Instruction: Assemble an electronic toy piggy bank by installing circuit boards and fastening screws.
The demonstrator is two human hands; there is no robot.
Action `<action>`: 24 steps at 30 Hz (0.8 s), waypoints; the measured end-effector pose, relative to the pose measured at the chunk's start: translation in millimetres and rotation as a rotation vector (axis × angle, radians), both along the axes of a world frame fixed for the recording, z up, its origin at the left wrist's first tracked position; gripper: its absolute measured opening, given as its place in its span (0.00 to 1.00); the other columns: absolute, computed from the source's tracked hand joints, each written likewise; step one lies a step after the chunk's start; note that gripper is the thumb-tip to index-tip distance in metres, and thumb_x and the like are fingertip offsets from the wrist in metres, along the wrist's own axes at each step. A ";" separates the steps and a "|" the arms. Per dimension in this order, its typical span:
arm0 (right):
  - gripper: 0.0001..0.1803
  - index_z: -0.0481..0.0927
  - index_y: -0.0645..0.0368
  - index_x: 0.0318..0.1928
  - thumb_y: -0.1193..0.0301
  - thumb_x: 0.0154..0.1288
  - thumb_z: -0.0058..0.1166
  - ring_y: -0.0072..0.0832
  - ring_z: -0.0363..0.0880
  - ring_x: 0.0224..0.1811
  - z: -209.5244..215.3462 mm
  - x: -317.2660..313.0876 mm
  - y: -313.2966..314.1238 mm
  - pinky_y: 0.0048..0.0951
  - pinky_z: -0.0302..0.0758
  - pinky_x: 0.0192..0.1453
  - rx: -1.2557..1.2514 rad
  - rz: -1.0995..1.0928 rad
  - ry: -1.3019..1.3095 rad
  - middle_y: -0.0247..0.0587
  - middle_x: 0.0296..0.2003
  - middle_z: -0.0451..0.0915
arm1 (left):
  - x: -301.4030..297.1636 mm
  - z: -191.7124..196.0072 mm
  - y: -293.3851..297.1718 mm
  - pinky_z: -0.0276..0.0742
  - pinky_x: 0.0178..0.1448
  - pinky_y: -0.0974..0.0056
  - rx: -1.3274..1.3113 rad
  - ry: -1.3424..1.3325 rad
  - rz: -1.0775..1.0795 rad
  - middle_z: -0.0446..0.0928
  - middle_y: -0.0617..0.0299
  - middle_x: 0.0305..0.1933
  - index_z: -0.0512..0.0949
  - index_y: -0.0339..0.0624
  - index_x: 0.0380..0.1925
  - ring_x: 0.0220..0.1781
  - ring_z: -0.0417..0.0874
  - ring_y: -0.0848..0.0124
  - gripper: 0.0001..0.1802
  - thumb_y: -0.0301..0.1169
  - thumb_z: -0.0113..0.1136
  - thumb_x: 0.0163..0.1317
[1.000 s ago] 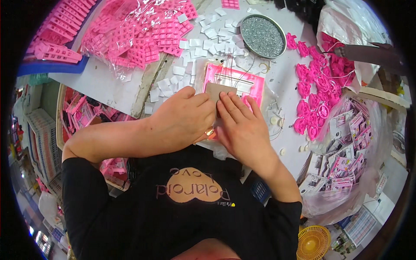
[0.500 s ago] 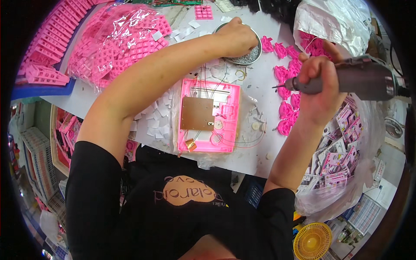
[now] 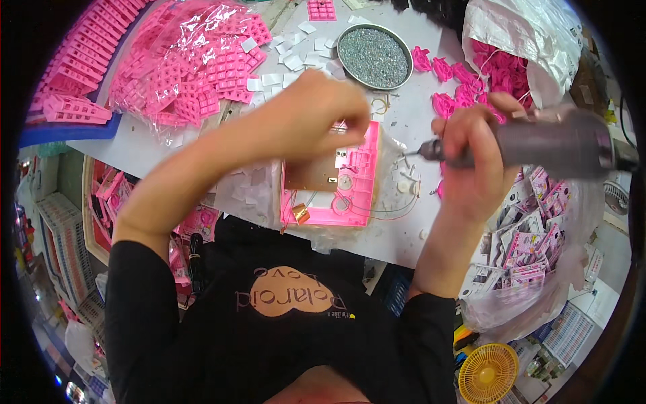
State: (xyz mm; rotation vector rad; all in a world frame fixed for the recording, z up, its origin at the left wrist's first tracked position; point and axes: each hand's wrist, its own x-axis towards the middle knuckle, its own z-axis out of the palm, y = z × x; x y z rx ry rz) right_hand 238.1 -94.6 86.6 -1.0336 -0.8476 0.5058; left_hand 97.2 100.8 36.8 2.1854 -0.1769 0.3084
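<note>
The left hand [image 3: 326,111], blurred, hangs over the upper part of a pink housing [image 3: 365,180], fingers curled; whether they pinch anything I cannot tell. The right hand [image 3: 474,151] is wrapped around a dark grey power screwdriver [image 3: 555,143], its bit pointing left toward the housing but apart from it. The left elbow is bent outward, its forearm slanting inward across the desk [image 3: 397,237]; the right forearm rises steeply. The housing lies on the desk between the forearms, a brown plate [image 3: 311,176] and thin wires inside it. Just above, a round metal dish [image 3: 381,88] is full of tiny silvery pieces [image 3: 375,57]. Farther out, a clear bag [image 3: 160,126] holds pink grid-shaped parts, a blue tray [image 3: 79,134] pink strips, a white bag [image 3: 560,64] pink pieces, and a clear sack [image 3: 494,315] printed cards [image 3: 528,252]. A yellow basket [image 3: 488,372] sits lower right.
</note>
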 end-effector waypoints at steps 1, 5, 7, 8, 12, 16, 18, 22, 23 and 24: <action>0.19 0.69 0.56 0.59 0.73 0.71 0.56 0.24 0.72 0.26 0.3 -12.4 -0.4 0.37 0.78 0.41 0.105 0.121 0.057 0.34 0.26 0.74 | -26.1 2.6 -13.2 0.71 0.56 0.54 0.277 -0.090 0.071 0.80 0.63 0.33 0.80 0.46 0.34 0.35 0.82 0.63 0.07 0.29 0.70 0.58; 0.15 0.69 0.48 0.56 0.65 0.74 0.57 0.21 0.67 0.20 8.6 -56.0 0.9 0.29 0.72 0.32 0.222 0.278 0.096 0.26 0.20 0.70 | -73.7 -17.8 -42.6 0.64 0.64 0.49 0.207 -0.258 0.180 0.82 0.67 0.38 0.82 0.49 0.39 0.37 0.83 0.67 0.10 0.27 0.71 0.58; 0.14 0.69 0.47 0.55 0.63 0.75 0.57 0.21 0.68 0.18 7.6 -63.3 6.7 0.28 0.72 0.30 0.298 0.349 0.048 0.25 0.19 0.70 | -81.7 -25.0 -50.2 0.65 0.63 0.48 0.150 -0.275 0.218 0.82 0.67 0.38 0.82 0.48 0.40 0.38 0.83 0.68 0.10 0.26 0.71 0.58; 0.15 0.69 0.46 0.55 0.63 0.75 0.58 0.21 0.68 0.18 5.6 -63.8 11.4 0.28 0.72 0.29 0.348 0.394 0.021 0.25 0.19 0.71 | -84.4 -25.3 -50.9 0.65 0.63 0.48 0.138 -0.273 0.215 0.82 0.67 0.38 0.82 0.48 0.40 0.38 0.83 0.68 0.11 0.26 0.71 0.58; 0.15 0.68 0.46 0.53 0.62 0.75 0.59 0.21 0.69 0.18 5.1 -75.5 17.2 0.28 0.73 0.29 0.361 0.416 0.050 0.25 0.18 0.71 | -87.9 -27.4 -51.7 0.65 0.63 0.50 0.102 -0.283 0.209 0.81 0.68 0.36 0.82 0.48 0.40 0.38 0.82 0.69 0.13 0.28 0.74 0.55; 0.15 0.68 0.46 0.52 0.63 0.74 0.59 0.22 0.69 0.18 -2.1 -82.2 18.1 0.29 0.73 0.30 0.323 0.418 0.071 0.26 0.18 0.71 | -91.7 -33.7 -51.8 0.65 0.63 0.51 0.076 -0.293 0.204 0.80 0.69 0.36 0.82 0.48 0.39 0.38 0.82 0.71 0.14 0.29 0.75 0.53; 0.15 0.68 0.47 0.52 0.63 0.74 0.59 0.22 0.69 0.19 -2.7 -82.6 18.6 0.29 0.73 0.30 0.309 0.437 0.063 0.26 0.18 0.70 | -94.4 -38.3 -53.9 0.65 0.65 0.50 0.092 -0.308 0.217 0.81 0.69 0.36 0.82 0.48 0.39 0.39 0.83 0.70 0.14 0.28 0.75 0.53; 0.15 0.68 0.48 0.52 0.64 0.74 0.59 0.22 0.67 0.19 -7.5 -84.7 17.9 0.31 0.71 0.29 0.245 0.368 0.089 0.28 0.18 0.68 | -98.9 -38.5 -57.0 0.64 0.69 0.47 0.063 -0.308 0.219 0.83 0.67 0.40 0.82 0.48 0.40 0.45 0.85 0.70 0.13 0.27 0.74 0.54; 0.15 0.68 0.48 0.52 0.64 0.74 0.59 0.22 0.66 0.19 -9.8 -79.4 16.6 0.31 0.70 0.29 0.179 0.325 0.059 0.28 0.18 0.68 | -99.9 -36.4 -52.6 0.63 0.69 0.47 0.144 -0.263 0.290 0.84 0.65 0.42 0.81 0.46 0.38 0.47 0.86 0.68 0.12 0.28 0.73 0.55; 0.13 0.67 0.49 0.52 0.67 0.73 0.57 0.22 0.65 0.19 -22.0 -75.2 18.3 0.31 0.70 0.28 0.188 0.285 0.055 0.29 0.19 0.67 | -100.0 -32.8 -46.2 0.63 0.69 0.47 0.222 -0.221 0.353 0.84 0.64 0.45 0.81 0.45 0.37 0.49 0.86 0.67 0.10 0.28 0.72 0.56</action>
